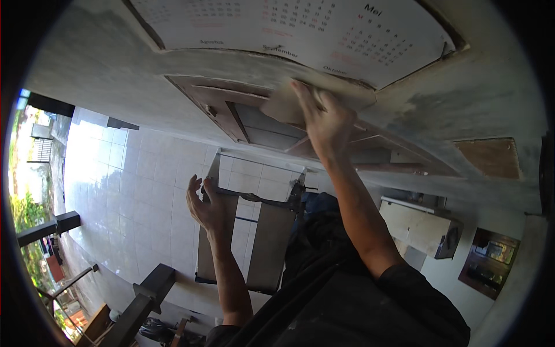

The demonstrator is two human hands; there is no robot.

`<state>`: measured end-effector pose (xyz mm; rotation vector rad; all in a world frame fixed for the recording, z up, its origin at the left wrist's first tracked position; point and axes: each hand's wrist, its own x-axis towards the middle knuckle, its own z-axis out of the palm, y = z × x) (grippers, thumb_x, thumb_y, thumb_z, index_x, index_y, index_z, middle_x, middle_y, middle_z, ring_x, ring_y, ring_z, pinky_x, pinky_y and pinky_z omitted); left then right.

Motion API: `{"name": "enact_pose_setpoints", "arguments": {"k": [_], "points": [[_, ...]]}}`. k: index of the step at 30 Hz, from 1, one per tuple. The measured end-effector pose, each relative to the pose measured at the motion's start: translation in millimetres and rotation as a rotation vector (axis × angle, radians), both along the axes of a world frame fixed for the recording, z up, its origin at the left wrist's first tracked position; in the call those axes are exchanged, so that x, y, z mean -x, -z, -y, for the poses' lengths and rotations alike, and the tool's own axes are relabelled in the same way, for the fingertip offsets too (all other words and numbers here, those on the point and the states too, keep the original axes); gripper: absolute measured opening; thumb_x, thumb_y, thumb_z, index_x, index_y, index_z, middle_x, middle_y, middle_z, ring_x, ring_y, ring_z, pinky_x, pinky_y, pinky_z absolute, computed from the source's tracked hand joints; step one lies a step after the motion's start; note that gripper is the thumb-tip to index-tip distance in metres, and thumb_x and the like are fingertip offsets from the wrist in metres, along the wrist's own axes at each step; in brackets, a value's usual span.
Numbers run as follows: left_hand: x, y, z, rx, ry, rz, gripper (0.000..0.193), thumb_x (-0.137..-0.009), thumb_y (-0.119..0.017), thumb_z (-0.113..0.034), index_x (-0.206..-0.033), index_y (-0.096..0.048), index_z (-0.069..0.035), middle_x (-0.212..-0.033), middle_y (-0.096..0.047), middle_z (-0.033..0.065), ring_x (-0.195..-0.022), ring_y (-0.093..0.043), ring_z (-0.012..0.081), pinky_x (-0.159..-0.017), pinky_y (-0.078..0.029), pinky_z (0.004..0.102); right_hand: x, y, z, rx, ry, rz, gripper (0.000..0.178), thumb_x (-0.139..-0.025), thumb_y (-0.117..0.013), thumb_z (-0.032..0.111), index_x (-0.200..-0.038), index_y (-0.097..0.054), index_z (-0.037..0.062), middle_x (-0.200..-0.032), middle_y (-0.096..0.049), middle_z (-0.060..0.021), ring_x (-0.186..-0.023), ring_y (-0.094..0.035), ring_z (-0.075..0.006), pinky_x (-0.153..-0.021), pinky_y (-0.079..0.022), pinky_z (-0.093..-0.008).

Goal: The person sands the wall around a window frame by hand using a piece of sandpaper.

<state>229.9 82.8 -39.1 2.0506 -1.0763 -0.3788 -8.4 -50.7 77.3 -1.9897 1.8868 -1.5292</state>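
Note:
My right hand (330, 118) is raised to the wall, its fingers closed on a flat beige-brown piece (280, 105). Motion blurs that piece, so its material cannot be made out. It lies over the upper edge of a brown wooden window frame (202, 95), just under a paper calendar (277, 29) on the wall. Lower and to the left, my left hand (207, 205) hovers with curved fingers apart and nothing visible in them. Beneath it stands a bench-like stand with grey boards (269, 243) and a dark crossbar (251, 198).
The grey plastered wall (98, 75) runs across the top, with a brown panel (488, 157) at the right. Pale tiles cover the floor (144, 173). A light cabinet (413, 225) and a dark framed picture (489, 263) are at the right. Dark beams (153, 286) stand lower left.

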Motion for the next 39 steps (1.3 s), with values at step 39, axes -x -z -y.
{"name": "enact_pose_setpoints", "arguments": {"k": [39], "points": [[-43.8, 26.6, 126.7, -0.221, 0.621, -0.187, 0.038, -0.096, -0.055, -0.034, -0.104, -0.068, 0.001, -0.098, -0.071, 0.0182, -0.095, -0.068, 0.0312, -0.084, -0.050, 0.0393, -8.7, 11.2, 14.7, 0.066, -0.033, -0.169, 0.049, -0.082, -0.079, 0.028, -0.050, -0.045, 0.0092, -0.040, -0.043, -0.0030, -0.034, -0.035, -0.0069, -0.035, -0.029, -0.0268]]}}
